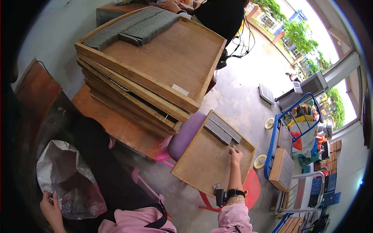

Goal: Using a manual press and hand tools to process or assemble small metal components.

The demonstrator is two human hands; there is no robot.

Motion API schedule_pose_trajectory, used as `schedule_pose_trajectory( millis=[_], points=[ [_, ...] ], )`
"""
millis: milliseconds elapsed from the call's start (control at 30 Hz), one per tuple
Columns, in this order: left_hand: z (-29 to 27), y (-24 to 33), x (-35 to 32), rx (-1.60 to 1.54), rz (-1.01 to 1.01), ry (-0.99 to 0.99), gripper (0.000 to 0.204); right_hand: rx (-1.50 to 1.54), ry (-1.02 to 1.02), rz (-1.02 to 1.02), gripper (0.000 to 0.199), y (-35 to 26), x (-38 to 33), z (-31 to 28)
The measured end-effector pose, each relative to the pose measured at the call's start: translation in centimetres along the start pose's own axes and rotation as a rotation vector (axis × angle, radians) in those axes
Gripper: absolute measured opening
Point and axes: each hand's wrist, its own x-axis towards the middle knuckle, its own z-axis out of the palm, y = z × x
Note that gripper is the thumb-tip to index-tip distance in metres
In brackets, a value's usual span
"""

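My left hand (51,211) is closed on the rim of a clear plastic bag (58,163), which stands open beside my leg; its inside looks reddish at the bottom. My right hand (235,155) reaches over a shallow wooden tray (198,167), fingertips pinched round a small grey piece (233,147). Just beyond the fingers, thin grey pieces (221,132) stand packed in rows along the tray's far side. A few loose metallic bits (216,187) lie near the tray's front edge, by my wrist.
Stacked wooden trays (136,101), the top one part-filled with grey rows (136,27), rest on an orange-brown table (89,105). Purple (186,134) and red (252,190) stools stand by the small tray. A blue trolley (272,147) is at right; another person (219,17) sits beyond.
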Motion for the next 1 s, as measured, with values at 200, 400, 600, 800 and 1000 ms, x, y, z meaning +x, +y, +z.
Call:
schedule_pose_trajectory(
  millis=[200, 400, 600, 800, 1000],
  points=[
    [0.2, 4.7, 0.4, 0.05, -0.027, -0.045, 0.021, -0.307, 0.103, 0.038, 0.048, 0.3, 4.3, 1.8],
    [1.2, 6.1, 0.8, 0.036, 0.006, -0.112, 0.02, -0.303, 0.077, -0.038, 0.065, 1.3, 3.4, 2.6],
    [2.1, 7.0, 1.1, -0.015, 0.005, -0.148, 0.021, -0.366, -0.022, -0.303, 0.066, 1.5, 2.0, 1.0],
    [1.9, 7.0, 0.7, 0.014, 0.016, -0.15, 0.021, -0.451, -0.087, -0.357, 0.066, 0.3, 2.1, 0.1],
    [1.9, 4.8, -0.7, -0.041, -0.034, -0.138, 0.023, -0.345, -0.058, -0.334, 0.069, 2.6, 2.5, 0.7]
  ],
)
